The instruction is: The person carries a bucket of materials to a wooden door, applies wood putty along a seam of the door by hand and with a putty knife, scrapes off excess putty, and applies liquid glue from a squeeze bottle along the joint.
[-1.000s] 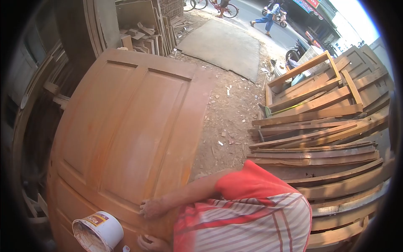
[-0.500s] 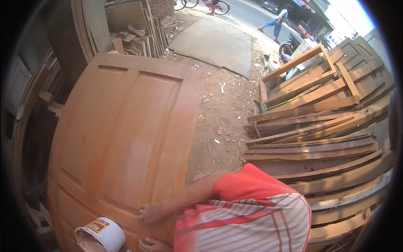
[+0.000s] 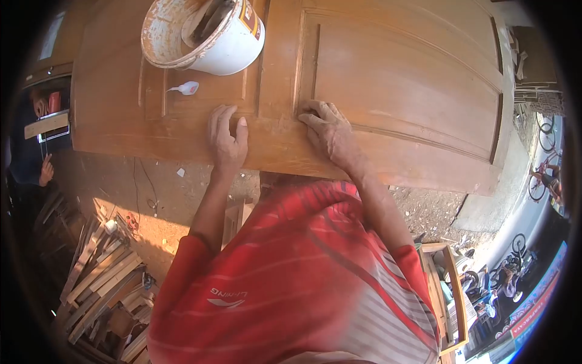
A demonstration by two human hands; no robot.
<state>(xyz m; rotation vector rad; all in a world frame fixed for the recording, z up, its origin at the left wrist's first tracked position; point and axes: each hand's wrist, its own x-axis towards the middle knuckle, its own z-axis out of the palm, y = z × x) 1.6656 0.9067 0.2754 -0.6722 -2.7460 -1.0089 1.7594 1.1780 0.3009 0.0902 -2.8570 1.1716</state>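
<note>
My left hand [image 3: 228, 138] lies on the near edge of a brown panelled wooden door [image 3: 400, 79], thumb apart from the fingers, holding nothing. To its right my right hand [image 3: 330, 132] rests on the door beside the moulding of a recessed panel. Its fingers are curled together; whatever may be under them is hidden. A white bucket [image 3: 233, 51] with a smeared inner wall stands on the door beyond my left hand, with a dark object and a round piece inside. Near the bucket lies a small white item [image 3: 189, 88] with a thin tip and a reddish mark.
At the far left is another person in dark clothing, with a hand [image 3: 46, 170] showing near a wooden strip [image 3: 47, 125]. Wood scraps [image 3: 106, 273] are piled at lower left. A wooden frame [image 3: 459, 291] lies at lower right. Bicycles and a road are at the right edge.
The view has turned from along the door and street to down over my body and both hands. My hands now show fully, still on the door near the bucket.
</note>
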